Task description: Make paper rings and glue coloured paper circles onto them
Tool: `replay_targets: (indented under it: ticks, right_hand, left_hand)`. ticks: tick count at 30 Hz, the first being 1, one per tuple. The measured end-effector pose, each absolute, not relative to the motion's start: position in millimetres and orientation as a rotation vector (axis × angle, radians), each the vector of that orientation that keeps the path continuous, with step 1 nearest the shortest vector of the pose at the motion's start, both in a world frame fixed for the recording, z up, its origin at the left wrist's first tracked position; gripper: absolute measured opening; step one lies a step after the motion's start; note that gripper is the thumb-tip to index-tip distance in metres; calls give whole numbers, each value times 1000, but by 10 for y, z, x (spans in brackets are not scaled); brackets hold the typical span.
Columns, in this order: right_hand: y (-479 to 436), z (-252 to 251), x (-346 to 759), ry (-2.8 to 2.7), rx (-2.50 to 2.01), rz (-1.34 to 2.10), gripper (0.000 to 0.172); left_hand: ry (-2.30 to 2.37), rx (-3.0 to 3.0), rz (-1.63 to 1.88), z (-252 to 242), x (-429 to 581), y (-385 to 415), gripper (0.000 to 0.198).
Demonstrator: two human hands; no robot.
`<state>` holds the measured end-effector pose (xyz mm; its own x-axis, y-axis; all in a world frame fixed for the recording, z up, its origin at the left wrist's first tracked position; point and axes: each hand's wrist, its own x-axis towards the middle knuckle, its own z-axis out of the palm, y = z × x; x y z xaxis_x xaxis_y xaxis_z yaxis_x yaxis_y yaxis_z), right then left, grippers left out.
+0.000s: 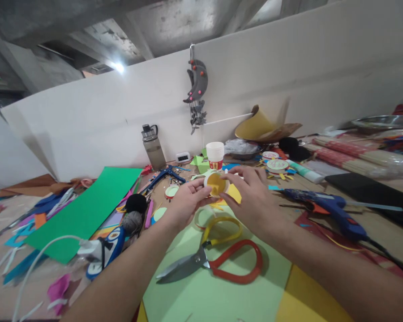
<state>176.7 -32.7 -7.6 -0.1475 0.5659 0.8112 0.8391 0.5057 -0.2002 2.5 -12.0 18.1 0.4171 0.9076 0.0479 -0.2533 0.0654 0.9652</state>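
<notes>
A round white-rimmed piece with a yellow face (216, 184), like a cut-off paper cup bottom, is held up in front of me. My left hand (186, 197) pinches its left edge between thumb and fingers. At its right edge, the thumb and forefinger of my right hand (253, 194) are curved around the rim. Below both hands, large scissors (201, 257) with one yellow and one red handle loop lie on a light green sheet (218, 295), blades partly apart. A ring-shaped scrap (204, 218) rests just above the scissors.
Stacked paper cups (215, 155) and a bottle (153, 147) stand toward the white partition. A blue glue gun (329, 210) lies at right, its cord trailing. A green sheet (87, 210), yarn balls (134, 210) and a power strip (109, 252) are at left.
</notes>
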Motion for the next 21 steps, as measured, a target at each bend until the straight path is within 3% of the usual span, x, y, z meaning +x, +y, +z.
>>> replay_targets:
  ticks: [2, 5, 8, 10, 14, 21]
  right_hand:
    - [-325, -65, 1758, -1769, -1180, -205, 35]
    - [-307, -64, 1713, -1548, -1135, 401, 42]
    - [-288, -69, 1652, -1268, -925, 1122, 36]
    - [-286, -68, 1623, -1118, -776, 1402, 29]
    - [-298, -58, 1609, -972, -664, 1570, 19]
    - [-291, -58, 1611, -853, -646, 1704, 12]
  left_hand:
    - [744, 1201, 1072, 176, 28, -101, 37]
    - [859, 1384, 1209, 150, 29, -108, 36]
    - [1030, 1817, 1225, 101, 26, -156, 37]
    - [1099, 2102, 1160, 77, 23, -188, 40]
    - [1123, 2309, 1128, 115, 11, -208, 41]
    - [1096, 2025, 1002, 193, -41, -139, 42]
